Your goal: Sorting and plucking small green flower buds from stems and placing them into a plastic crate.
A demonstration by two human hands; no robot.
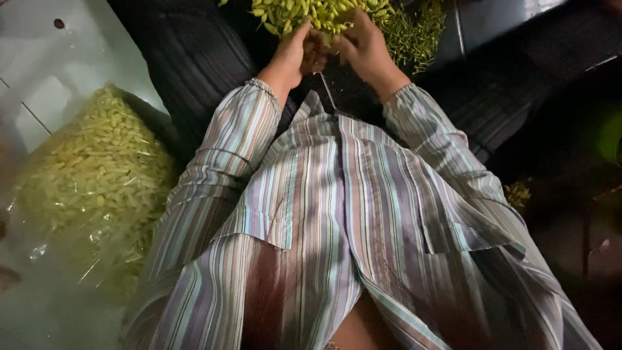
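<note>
Two bare hands meet at the top of the view, seen from above by someone seated; the left hand (293, 58) and the right hand (363, 46) press close together at the near edge of a heap of small yellow-green buds (317, 13); the fingers of both curl inward around a few buds, though what exactly they pinch is hidden between the palms; whether either hand is fully clamped cannot be told. The heap lies just beyond the hands and runs off the top of the picture; to its right, near the right hand, is a looser scatter of thin green stems (414, 35). Both forearms wear the sleeves of a striped shirt (337, 214) in pale blue, lilac, brown and white; the shirt fills the middle and lower part of the view and falls open at the bottom. Dark ribbed cloth (194, 58) lies under the arms on either side. At the left, well apart from the hands, a clear plastic bag (91, 188) packed with pale yellow-green buds rests on a white tiled floor (39, 97). A small clump of green bits (517, 193) sits at the right in shadow; the right side is otherwise too dark to read.
</note>
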